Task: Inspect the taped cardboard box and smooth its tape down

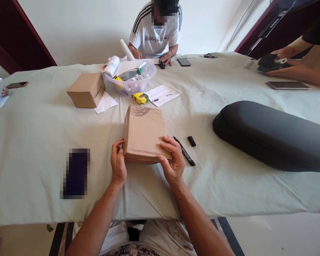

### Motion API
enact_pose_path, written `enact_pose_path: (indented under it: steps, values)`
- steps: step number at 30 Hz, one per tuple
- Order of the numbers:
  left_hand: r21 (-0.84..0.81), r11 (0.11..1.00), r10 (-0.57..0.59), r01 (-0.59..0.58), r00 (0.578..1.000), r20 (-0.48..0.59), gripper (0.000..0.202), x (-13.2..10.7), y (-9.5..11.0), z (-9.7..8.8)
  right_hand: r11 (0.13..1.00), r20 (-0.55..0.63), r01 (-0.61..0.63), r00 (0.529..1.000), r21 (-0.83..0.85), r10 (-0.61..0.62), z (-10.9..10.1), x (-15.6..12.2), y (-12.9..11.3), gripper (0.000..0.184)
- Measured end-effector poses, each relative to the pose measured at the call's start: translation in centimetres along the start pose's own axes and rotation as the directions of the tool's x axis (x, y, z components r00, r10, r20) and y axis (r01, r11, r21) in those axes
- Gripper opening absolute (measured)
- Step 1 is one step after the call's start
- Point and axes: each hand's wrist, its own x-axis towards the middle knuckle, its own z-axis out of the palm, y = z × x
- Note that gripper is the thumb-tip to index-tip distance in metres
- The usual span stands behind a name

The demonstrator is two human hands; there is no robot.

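Between my two hands is a brown cardboard box (145, 131) with dark scribbled lines at its far top edge. My left hand (118, 163) presses against the box's left side, fingers partly hidden behind it. My right hand (174, 160) grips the near right corner, its fingers over the top face and the thumb at the front edge. Just right of that hand lies an uncapped black marker (185, 152), with its black cap (191, 141) a little farther off. Whether the box's underside touches the cloth is hard to see.
A dark rounded case (272, 137) takes up the right side. Beyond the box are a yellow tape measure (140, 98), a printed sheet (166, 94), a filled plastic basin (149, 76) and another box (85, 90). A blurred-out dark rectangle (76, 174) lies left. Co-workers sit around the table.
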Motion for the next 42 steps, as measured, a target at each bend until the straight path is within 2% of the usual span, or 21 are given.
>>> enact_pose_path:
  steps: [4,8,10,12,14,17,29,38,42]
  values:
    - [0.011,0.999,-0.047,0.048,0.997,-0.053,0.036,0.1,-0.1,0.0,1.0,0.048,0.006,0.999,-0.02,-0.005,0.1,0.0,-0.1,0.026]
    - [-0.049,0.998,-0.053,0.047,0.992,-0.112,0.051,-0.2,-0.5,0.2,0.999,0.107,0.035,0.994,-0.027,-0.032,0.2,0.0,0.0,0.029]
    - [-0.108,0.994,-0.017,0.007,0.996,-0.088,0.062,-0.4,-0.4,0.4,0.999,0.144,0.049,0.989,-0.023,-0.045,0.2,0.0,0.0,0.031]
    - [-0.082,0.996,0.022,-0.024,0.999,-0.034,0.069,-0.6,-0.2,0.5,0.999,0.158,0.048,0.986,-0.016,-0.045,0.2,0.0,0.0,0.032]
    - [0.001,1.0,0.027,-0.027,1.0,0.009,0.067,-0.8,0.2,0.4,0.999,0.155,0.036,0.987,-0.017,-0.033,0.2,0.0,0.0,0.033]
    - [0.069,0.997,0.013,-0.013,1.0,0.001,0.059,-0.8,0.7,0.4,0.999,0.164,0.029,0.986,-0.03,-0.024,0.1,0.0,0.0,0.034]
    - [0.021,1.0,-0.003,0.003,1.0,-0.012,0.054,-0.6,0.9,0.5,0.999,0.165,0.034,0.986,-0.019,-0.03,0.3,-0.1,0.1,0.034]
    - [0.03,0.999,0.043,-0.042,0.998,-0.036,0.052,-0.2,0.7,0.5,0.998,0.167,0.06,0.984,-0.006,-0.059,0.4,0.0,0.4,0.035]
    - [0.016,0.999,0.05,-0.05,0.997,-0.05,0.052,0.0,0.7,0.5,1.0,0.149,0.0,0.989,0.008,-0.001,0.3,0.0,0.4,0.045]
